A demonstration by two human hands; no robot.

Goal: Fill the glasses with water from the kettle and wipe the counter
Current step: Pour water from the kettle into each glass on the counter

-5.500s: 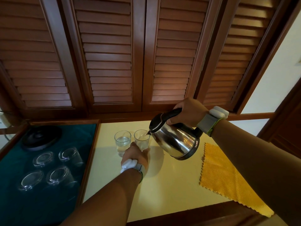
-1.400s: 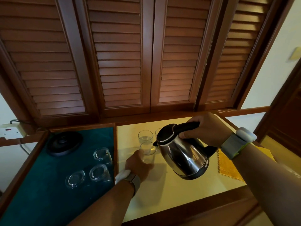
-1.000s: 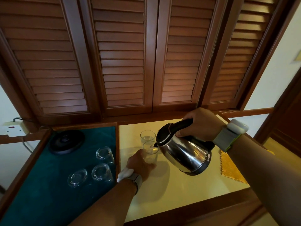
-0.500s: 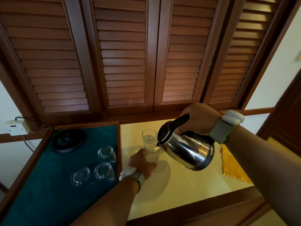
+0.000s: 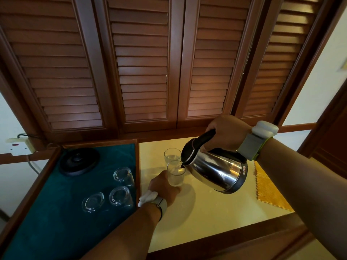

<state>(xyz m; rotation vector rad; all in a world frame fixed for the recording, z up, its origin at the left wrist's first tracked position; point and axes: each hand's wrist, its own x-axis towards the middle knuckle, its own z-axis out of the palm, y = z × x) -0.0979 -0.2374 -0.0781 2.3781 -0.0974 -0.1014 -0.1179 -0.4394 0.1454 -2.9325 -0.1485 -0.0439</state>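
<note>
My right hand [image 5: 227,133] grips the black handle of a steel kettle [image 5: 216,170], tilted left with its spout over the rim of a clear glass [image 5: 176,176]. My left hand [image 5: 164,187] holds that glass near its base on the cream counter [image 5: 216,209]. A second glass [image 5: 171,155] holding water stands just behind it. A yellow cloth [image 5: 270,192] lies on the counter at the right, partly hidden by my right arm.
A green-lined tray [image 5: 47,212] at the left holds the black kettle base [image 5: 79,163] and three upturned glasses [image 5: 120,196]. Wooden louvred doors [image 5: 142,72] rise behind the counter. A wall socket [image 5: 18,147] sits at the far left. A wooden edge [image 5: 234,239] borders the counter's front.
Since 5.5 s ago a third glass left the tray and stands in front of the filled ones. Over the last second the kettle has tipped further over it.
</note>
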